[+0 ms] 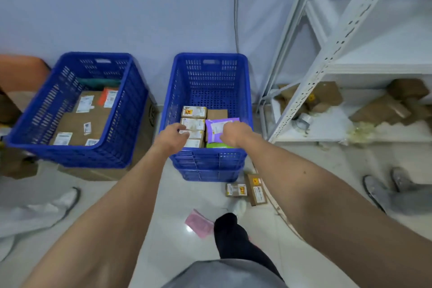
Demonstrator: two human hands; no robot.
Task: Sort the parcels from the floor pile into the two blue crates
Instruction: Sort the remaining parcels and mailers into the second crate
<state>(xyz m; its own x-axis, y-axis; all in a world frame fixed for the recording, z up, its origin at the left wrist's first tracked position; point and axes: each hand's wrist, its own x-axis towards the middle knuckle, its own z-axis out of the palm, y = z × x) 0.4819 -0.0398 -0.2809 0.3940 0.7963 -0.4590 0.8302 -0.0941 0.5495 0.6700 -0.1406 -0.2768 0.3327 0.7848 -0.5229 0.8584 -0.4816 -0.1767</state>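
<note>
right hand grip pinches purple mailer | left hand on small box, grip unclear | mailer label unreadable

cool, even light fills the room from overhead and tints the wall bluish. shadows are faint, only soft patches at the foot of the blue crates. one small white glare spot sits on the glossy floor. the wide lens bends the shelf posts and stretches the forearms toward the bottom corners. the left edge goes soft, and the label on the purple parcel is too blurred to read.
</note>
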